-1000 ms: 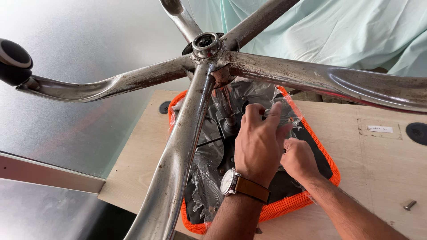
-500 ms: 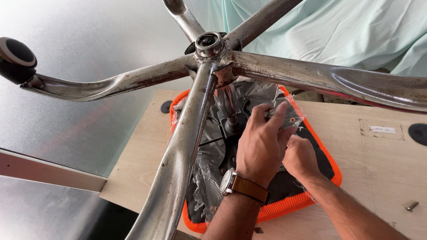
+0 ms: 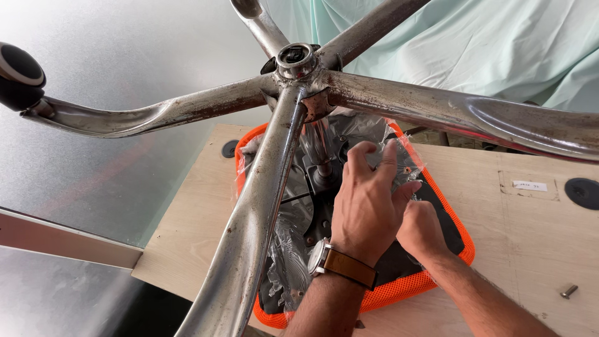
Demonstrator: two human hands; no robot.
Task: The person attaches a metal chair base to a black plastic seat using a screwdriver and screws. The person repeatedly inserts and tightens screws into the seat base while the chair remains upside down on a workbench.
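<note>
An upturned office chair with an orange mesh seat (image 3: pixel 399 293) lies on the pale wooden counter (image 3: pixel 518 249), its rusty chrome five-arm base (image 3: pixel 293 68) rising toward the camera. Since a second ago the left hand (image 3: pixel 368 206), with a brown-strapped wristwatch (image 3: pixel 340 265), has spread its fingers wider over the crinkled clear plastic wrap (image 3: pixel 399 165) under the seat, pressing rather than gripping. The right hand (image 3: pixel 421 228) stays tucked beside it, curled at the wrap's edge; whether it pinches anything cannot be told. A small metal bolt (image 3: pixel 568 290) lies apart.
</note>
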